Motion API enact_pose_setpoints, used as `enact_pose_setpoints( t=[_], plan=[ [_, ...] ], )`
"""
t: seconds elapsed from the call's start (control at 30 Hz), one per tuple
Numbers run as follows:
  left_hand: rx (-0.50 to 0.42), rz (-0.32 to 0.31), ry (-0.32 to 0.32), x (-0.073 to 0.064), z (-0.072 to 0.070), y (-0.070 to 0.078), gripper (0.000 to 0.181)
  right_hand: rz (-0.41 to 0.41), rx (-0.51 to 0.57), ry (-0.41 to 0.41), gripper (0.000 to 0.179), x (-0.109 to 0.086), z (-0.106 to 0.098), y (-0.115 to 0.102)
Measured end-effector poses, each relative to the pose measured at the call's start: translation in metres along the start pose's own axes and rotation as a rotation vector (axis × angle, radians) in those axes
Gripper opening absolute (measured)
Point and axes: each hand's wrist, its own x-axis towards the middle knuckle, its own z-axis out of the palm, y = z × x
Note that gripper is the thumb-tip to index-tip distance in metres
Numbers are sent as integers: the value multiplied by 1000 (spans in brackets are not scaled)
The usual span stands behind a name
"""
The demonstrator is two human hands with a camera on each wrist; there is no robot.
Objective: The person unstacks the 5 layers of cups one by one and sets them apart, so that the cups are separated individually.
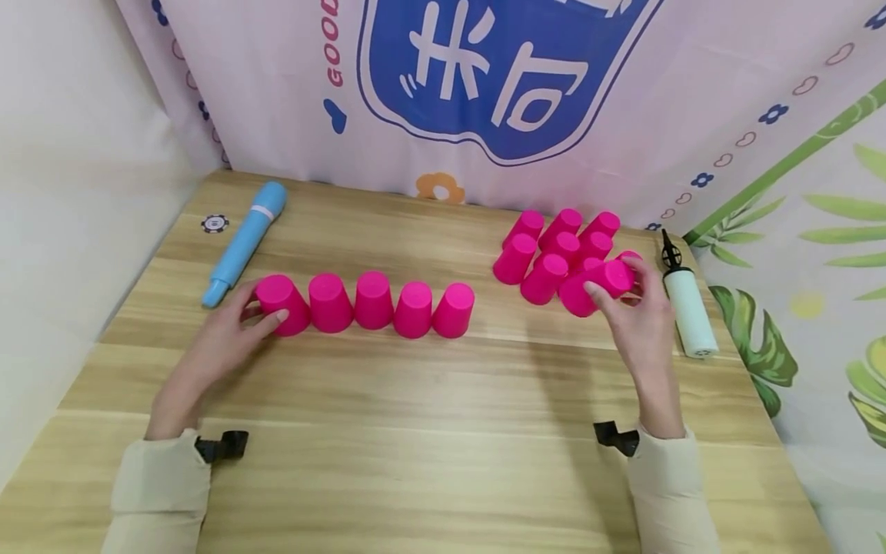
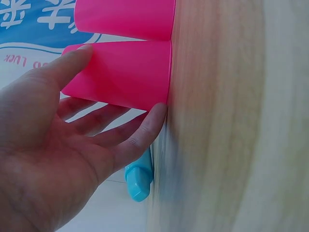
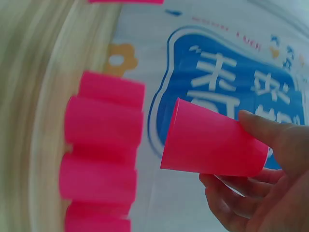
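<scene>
Blue pump (image 1: 245, 241), poker chip (image 1: 214, 224), white pump (image 1: 688, 305) on table (image 1: 415, 400).

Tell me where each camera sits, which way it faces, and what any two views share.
Head: worn on the head, looking forward and down at the wooden table; both forearms, left hand and right hand show.
Left wrist: looks along the palm at the end cup of the row, which thumb and fingers hold; blue pen behind.
Right wrist: looks past the fingers at the lifted cup, clear of the cup cluster.
Shared: head and left wrist both show the end cup and pen; head and right wrist the lifted cup.
</scene>
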Motion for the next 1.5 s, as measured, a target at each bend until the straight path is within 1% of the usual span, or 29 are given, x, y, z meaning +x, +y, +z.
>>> enact_pose_setpoints(
  t=[0.13,0.3,0.5,0.8,0.93,1.13,1.23,1.3,1.37,1.4,1.47,1.5],
  plan=[
    [-4,-1,-3,0,-3,-2,67,58,-74,24,64,1,-5,20],
    [5,-7,3,-1,-7,-3,66,96,-114,-20,63,7,0,37],
    [9,-16,4,-2,-6,-4,68,164,-151,-73,62,13,8,52],
    [1,-21,11,-5,-6,-5,67,204,-166,-112,63,25,17,77],
    [3,-40,14,-7,-7,-6,66,206,-156,-130,63,27,23,85],
    [14,-49,12,-11,-8,-9,67,202,-128,-133,63,28,30,91],
    [6,-58,10,-12,-9,-9,68,220,-107,-140,68,27,31,91],
    [3,-70,7,-12,-8,-9,69,214,-99,-113,69,23,28,86],
    [-1,-78,3,-9,-7,-8,71,185,-97,-53,68,19,22,77],
    [-3,-80,-1,-7,-6,-7,72,161,-95,-15,67,16,19,71],
    [-7,-79,-3,-3,-5,-6,73,83,-97,64,61,12,13,55],
    [-9,-74,-2,-1,-4,-6,73,48,-91,91,59,10,12,46]
  ],
)
